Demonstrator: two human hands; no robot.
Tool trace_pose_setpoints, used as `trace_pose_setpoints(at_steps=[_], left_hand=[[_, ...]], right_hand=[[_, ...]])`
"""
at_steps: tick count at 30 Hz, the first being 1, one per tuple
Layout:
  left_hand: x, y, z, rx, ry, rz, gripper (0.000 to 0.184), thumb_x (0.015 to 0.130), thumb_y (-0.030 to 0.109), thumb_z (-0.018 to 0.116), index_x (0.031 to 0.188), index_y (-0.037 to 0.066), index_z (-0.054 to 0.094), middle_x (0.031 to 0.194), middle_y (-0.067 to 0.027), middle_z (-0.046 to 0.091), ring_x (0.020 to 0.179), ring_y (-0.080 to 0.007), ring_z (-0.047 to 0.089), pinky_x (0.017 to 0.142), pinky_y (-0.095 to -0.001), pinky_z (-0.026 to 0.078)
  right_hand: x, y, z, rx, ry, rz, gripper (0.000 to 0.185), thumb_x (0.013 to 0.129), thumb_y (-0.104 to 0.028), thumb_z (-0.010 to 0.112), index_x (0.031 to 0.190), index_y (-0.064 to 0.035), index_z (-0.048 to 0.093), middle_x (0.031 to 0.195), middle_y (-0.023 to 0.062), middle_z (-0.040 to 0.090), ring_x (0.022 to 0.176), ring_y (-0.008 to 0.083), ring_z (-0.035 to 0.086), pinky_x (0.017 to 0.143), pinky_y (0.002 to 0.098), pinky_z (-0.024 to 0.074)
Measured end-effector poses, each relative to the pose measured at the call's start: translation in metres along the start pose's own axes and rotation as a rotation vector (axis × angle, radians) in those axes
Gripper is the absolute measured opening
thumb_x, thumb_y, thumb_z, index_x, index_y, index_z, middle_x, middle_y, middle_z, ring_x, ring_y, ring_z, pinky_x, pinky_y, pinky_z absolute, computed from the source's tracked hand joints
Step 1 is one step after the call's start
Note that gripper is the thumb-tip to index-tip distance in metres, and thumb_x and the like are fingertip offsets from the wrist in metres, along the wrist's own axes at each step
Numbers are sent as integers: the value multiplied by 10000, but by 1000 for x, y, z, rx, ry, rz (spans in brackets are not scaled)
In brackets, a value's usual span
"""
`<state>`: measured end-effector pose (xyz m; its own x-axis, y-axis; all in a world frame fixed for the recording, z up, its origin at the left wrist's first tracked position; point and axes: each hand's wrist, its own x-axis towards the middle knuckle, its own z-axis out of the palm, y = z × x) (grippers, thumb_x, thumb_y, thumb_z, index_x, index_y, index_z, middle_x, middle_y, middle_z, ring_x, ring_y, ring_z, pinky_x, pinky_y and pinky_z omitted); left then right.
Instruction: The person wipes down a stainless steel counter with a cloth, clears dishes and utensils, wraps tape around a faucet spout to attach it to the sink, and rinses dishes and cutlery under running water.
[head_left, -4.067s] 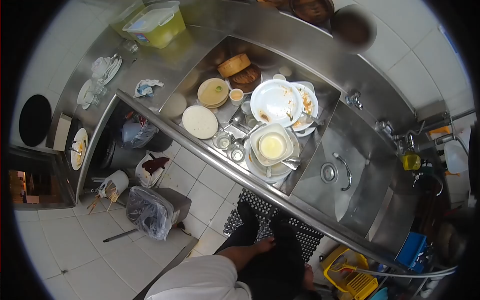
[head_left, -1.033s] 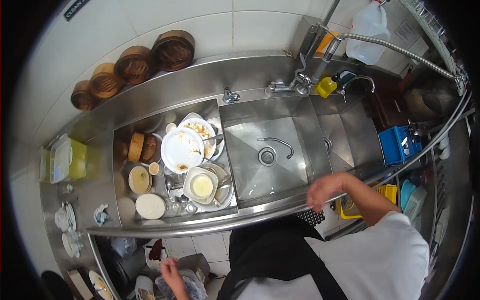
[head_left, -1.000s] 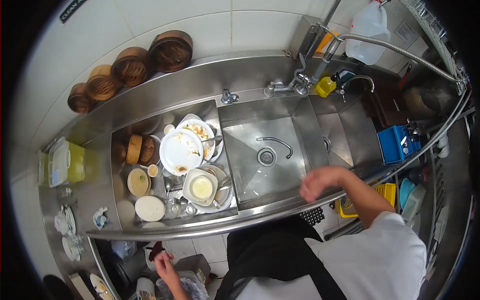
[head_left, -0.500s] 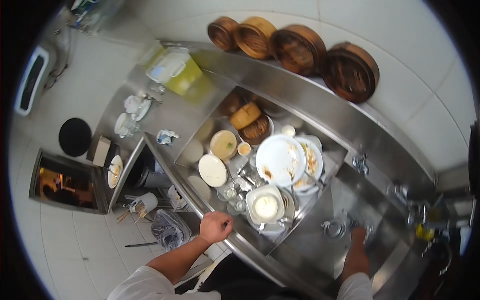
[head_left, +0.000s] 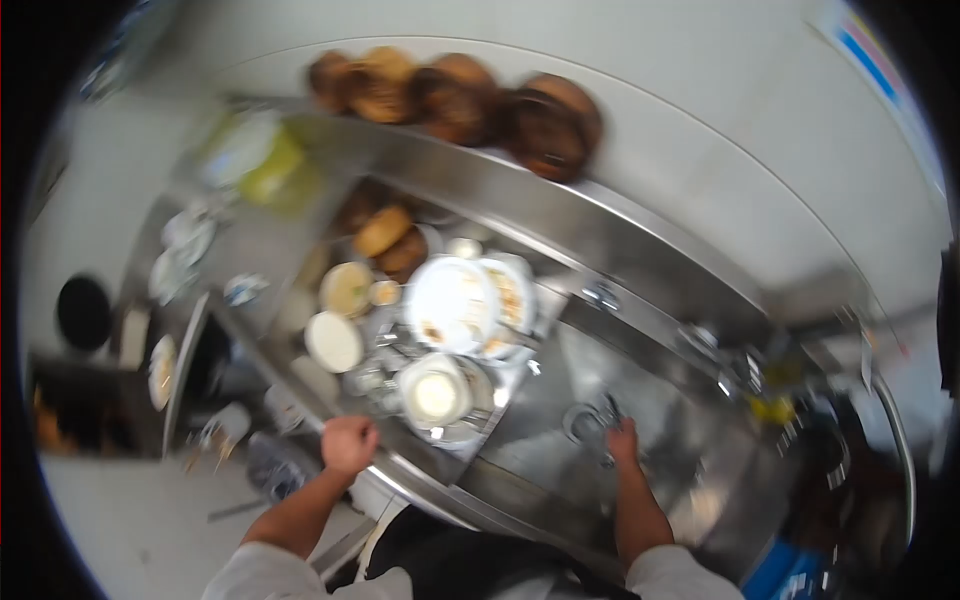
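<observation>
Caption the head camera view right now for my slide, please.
Left hand at the front sink rim, right hand down by the drain, soiled plates piled alongside.

Right hand [head_left: 622,438] has gone down into the sink [head_left: 588,362] (beside the drain [head_left: 578,424]) — left hand [head_left: 350,444] up to the front rim [head_left: 420,490].

White shirt, short-sleeved, plain. Left sleeve [head_left: 262,574] loose, greyish in folds; right sleeve [head_left: 682,575] same pale cloth, hem ending well short of wrist. Black apron [head_left: 450,555] at front, surface detail blurred. Forearms bare; left hand [head_left: 350,445] and right hand [head_left: 622,440] ungloved.
</observation>
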<state>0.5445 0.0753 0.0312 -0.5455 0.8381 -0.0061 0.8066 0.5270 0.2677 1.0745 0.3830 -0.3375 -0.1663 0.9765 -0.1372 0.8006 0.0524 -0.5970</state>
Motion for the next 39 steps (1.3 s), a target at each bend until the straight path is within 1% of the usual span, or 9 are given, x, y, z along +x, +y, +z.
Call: trace_pose_setpoints(at_steps=[2,8,10,12,14,17,19,25,39], left_hand=[[-3,-6,10,-4,40,37,124,838,221,701,819,100,721,809,-108,700,825,-358,660,796,-510,474],[-7,-3,4,-59,65,44,122,871,205,689,811,101,708,786,-81,691,821,-334,654,802,-493,459],[-12,-9,5,-86,65,57,123,876,205,688,813,102,708,787,-78,692,822,-331,653,802,-493,458],[-11,-12,4,-107,111,86,134,879,207,691,800,99,691,776,-74,675,818,-328,645,785,-493,451],[-15,-22,8,-129,141,102,140,876,206,692,787,99,677,768,-75,662,814,-329,640,777,-494,448],[-14,-24,4,-160,195,135,160,863,196,696,752,99,634,755,-81,626,804,-332,624,759,-495,441],[-15,-26,3,-192,213,143,153,854,189,699,751,101,628,765,-79,624,804,-330,616,760,-488,440],[-13,-29,-3,-279,272,131,92,845,181,696,795,113,659,797,-69,645,839,-316,631,785,-468,445],[-8,-30,-5,-289,252,149,43,844,161,693,836,128,667,820,-46,646,840,-293,622,790,-447,443]], right_hand=[[-9,-108,-115,174,-209,252,430,957,-290,763,1285,-28,668,1140,187,748,1069,317,715,944,392,534],[-30,-291,-295,218,1,-112,394,997,-204,709,1361,-56,685,1244,138,752,1086,200,711,945,341,536],[-18,-347,-331,254,-32,-101,393,977,-228,707,1352,-112,703,1282,179,733,1199,305,708,1027,363,526],[6,-389,-348,64,106,-356,368,972,-233,688,1324,-128,723,1273,174,732,1196,340,704,1022,387,535],[33,-465,-365,-127,86,-266,349,988,-202,647,1313,-101,726,1250,182,741,1160,356,716,1009,398,540],[72,-482,-352,-228,74,-353,323,974,-219,657,1265,-118,754,1198,194,747,1122,373,722,1001,410,546],[86,-497,-343,-328,-10,-205,333,962,-238,672,1269,-145,759,1199,183,752,1113,372,724,997,410,550],[104,-522,-327,-431,-71,-200,327,946,-268,681,1253,-204,776,1167,152,765,1100,353,724,995,429,556],[148,-542,-319,-588,-253,-233,354,941,-247,663,1273,-176,765,1174,155,766,1079,353,725,981,421,554]])
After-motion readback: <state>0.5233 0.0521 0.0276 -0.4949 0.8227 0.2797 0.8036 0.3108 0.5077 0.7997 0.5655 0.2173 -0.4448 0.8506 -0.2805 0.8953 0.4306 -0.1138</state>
